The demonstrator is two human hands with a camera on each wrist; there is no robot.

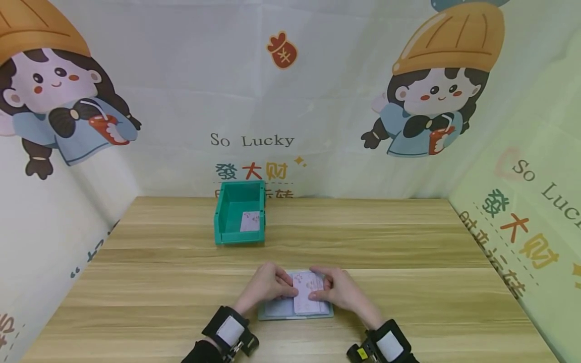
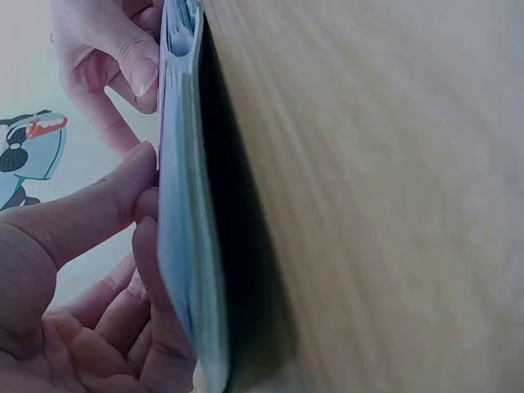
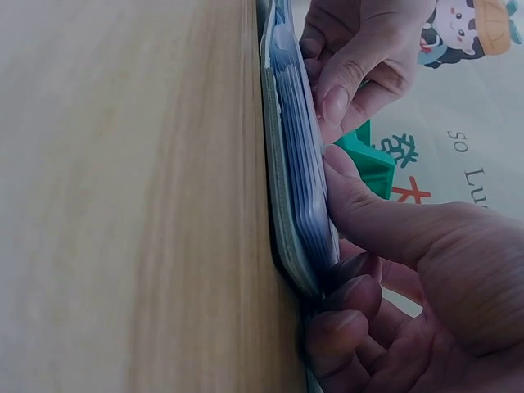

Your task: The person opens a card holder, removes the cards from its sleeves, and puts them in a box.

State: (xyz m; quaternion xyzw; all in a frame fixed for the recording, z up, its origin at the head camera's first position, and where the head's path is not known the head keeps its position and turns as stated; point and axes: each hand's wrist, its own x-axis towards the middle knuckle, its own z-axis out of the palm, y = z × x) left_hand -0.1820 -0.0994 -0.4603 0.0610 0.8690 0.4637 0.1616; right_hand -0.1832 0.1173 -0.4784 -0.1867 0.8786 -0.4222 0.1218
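Observation:
A card holder point(image 1: 278, 308) with a pale blue-green cover lies open on the table. A pink printed card point(image 1: 303, 300) lies over its right half. From the left, my left hand point(image 1: 271, 282) pinches the card's left edge between thumb and fingers. My right hand point(image 1: 340, 288) is at the right edge, its thumb point(image 3: 360, 196) on the top face and its fingers curled at the edge of the stacked clear sleeves point(image 3: 304, 164). Whether the card is inside a sleeve I cannot tell. Side-on, the left wrist view shows the holder's cover point(image 2: 205, 246).
Farther back on the wooden table point(image 1: 386, 242), left of the hands, stands a green open bin point(image 1: 218, 222) with a pink printed card point(image 1: 250, 221) in it. Printed cloth walls point(image 1: 336, 101) enclose the table at the back and sides.

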